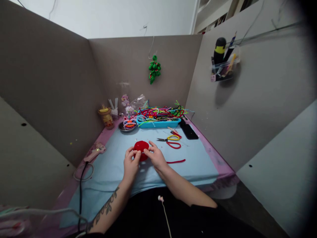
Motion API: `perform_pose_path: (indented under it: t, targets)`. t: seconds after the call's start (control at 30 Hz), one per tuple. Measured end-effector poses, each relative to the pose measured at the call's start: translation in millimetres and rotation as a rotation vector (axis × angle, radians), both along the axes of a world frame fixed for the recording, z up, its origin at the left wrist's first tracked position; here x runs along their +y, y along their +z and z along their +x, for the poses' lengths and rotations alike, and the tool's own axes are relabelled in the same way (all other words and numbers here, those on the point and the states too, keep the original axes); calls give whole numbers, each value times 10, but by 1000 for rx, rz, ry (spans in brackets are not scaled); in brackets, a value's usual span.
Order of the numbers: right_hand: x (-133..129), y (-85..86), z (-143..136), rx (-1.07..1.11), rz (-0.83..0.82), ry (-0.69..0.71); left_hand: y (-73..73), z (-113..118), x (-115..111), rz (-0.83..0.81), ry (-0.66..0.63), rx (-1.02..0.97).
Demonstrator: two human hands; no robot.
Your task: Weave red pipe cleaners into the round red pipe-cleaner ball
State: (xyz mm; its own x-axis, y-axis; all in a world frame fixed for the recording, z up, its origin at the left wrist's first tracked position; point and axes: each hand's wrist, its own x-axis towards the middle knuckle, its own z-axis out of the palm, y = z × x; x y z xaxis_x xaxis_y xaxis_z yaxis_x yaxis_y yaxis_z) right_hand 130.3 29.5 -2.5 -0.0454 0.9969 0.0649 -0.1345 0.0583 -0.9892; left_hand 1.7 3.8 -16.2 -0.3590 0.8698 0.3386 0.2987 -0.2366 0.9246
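Between my two hands is a round, fuzzy red piece (141,145), held just above the blue cloth (111,172). My left hand (132,158) pinches its left side with thumb and fingers. On the other side, my right hand (155,155) grips its right edge, with the thumb near the middle. Both thumbs nearly meet at the front, and the part under them is hidden. A red pipe cleaner (176,161) lies on the cloth beside my right wrist. Scissors (170,141) with one yellow and one red handle rest behind it, their blades apart.
A blue tray (158,124) full of colourful pipe cleaners stands at the back. Left of it are a metal bowl (126,129) and a drink cup (106,118). A phone (189,131) lies right; a corded pink glue gun (95,152) lies left. Partition walls enclose the table.
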Motion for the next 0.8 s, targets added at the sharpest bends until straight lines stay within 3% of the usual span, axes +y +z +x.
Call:
perform_pose_path:
  t: [0.4,0.63,0.8]
  targets:
    - [53,-6,-37,162,-62,1,27,-21,-31,34,6,-4]
    - [41,-33,-76,104,0,-31,12,-8,-27,30,9,-60]
    - [42,-7,23,-43,69,37,25,-18,11,11,36,-70]
